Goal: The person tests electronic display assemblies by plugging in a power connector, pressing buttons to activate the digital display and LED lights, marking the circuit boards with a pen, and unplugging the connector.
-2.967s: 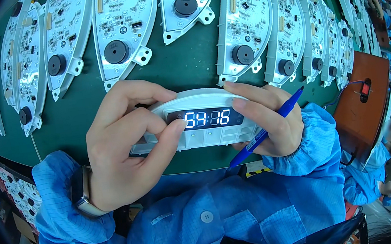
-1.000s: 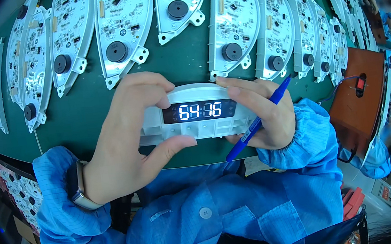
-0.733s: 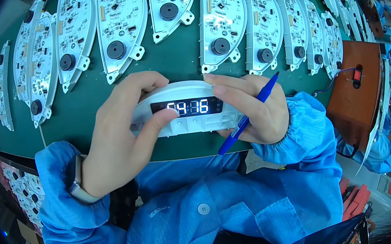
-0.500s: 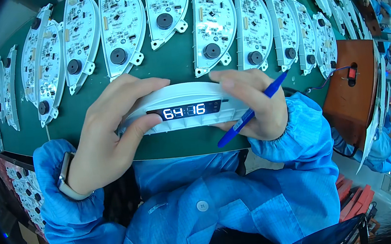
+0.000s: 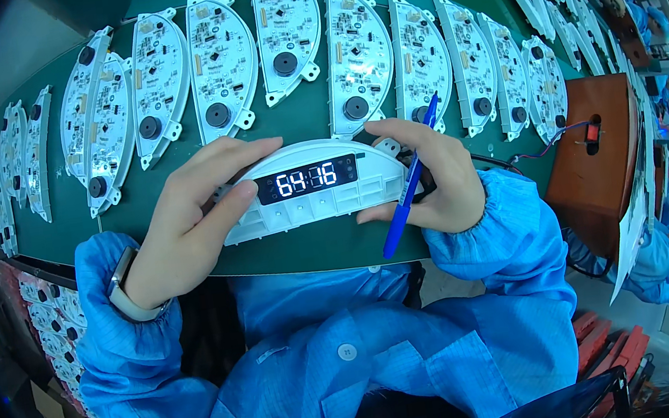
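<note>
One green table (image 5: 298, 255), beneath the lit display unit (image 5: 293, 214). Half-moon board units (image 5: 223, 64), a row beyond it, the outermost blurred together. Display unit itself: white, between both hands. Left hand (image 5: 181, 219): grasping its left end. Right hand (image 5: 447, 187): at its right end, fingers now spread wider than a moment ago, baring an end tab (image 5: 385, 147); the left seemingly bears more weight. Blue pen (image 5: 408, 183): right of it, held in the right hand. Hidden: unit's back; right-fingertip contact cannot be told.

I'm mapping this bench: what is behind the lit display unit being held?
Beyond the white display unit, a row of half-moon circuit boards lies on the green tabletop. The unit's far side and the surface directly under it are hidden.
</note>
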`<state>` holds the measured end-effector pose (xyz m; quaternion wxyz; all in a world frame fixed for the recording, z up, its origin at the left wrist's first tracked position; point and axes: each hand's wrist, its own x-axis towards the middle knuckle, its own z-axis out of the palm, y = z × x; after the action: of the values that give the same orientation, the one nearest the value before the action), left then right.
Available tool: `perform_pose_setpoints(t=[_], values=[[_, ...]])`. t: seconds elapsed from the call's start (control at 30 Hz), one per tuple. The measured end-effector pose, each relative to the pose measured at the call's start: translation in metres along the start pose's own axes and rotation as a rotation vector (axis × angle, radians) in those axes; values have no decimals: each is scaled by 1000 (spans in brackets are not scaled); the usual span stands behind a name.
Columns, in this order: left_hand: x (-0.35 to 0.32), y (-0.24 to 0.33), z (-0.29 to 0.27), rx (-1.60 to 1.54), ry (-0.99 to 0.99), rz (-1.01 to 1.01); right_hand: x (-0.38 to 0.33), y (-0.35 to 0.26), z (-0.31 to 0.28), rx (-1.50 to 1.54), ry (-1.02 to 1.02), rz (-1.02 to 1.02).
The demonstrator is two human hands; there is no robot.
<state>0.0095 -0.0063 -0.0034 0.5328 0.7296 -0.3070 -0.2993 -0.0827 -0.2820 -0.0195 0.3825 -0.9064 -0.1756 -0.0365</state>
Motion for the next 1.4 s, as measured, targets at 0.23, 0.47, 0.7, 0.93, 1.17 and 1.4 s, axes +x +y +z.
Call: perform_pose_setpoints(t=[0.23, 0.47, 0.7, 0.93, 1.17, 1.4], values=[[0, 0, 2, 56, 74, 114, 0, 0, -2, -43, -9, -18], [4, -1, 3, -207, 13, -144, -1, -1, 1, 68, 85, -95], [5, -12, 8, -605, -13, -237, 0, -2, 1, 48, 86, -119], [2, -17, 6, -668, -64, -292, 1, -3, 2, 59, 75, -127], [4, -1, 3, -333, -123, -191, 2, -6, 2, 78, 53, -223], [84, 20, -71, 946, 433, 491, 2, 1, -2, 122, 223, -325]])
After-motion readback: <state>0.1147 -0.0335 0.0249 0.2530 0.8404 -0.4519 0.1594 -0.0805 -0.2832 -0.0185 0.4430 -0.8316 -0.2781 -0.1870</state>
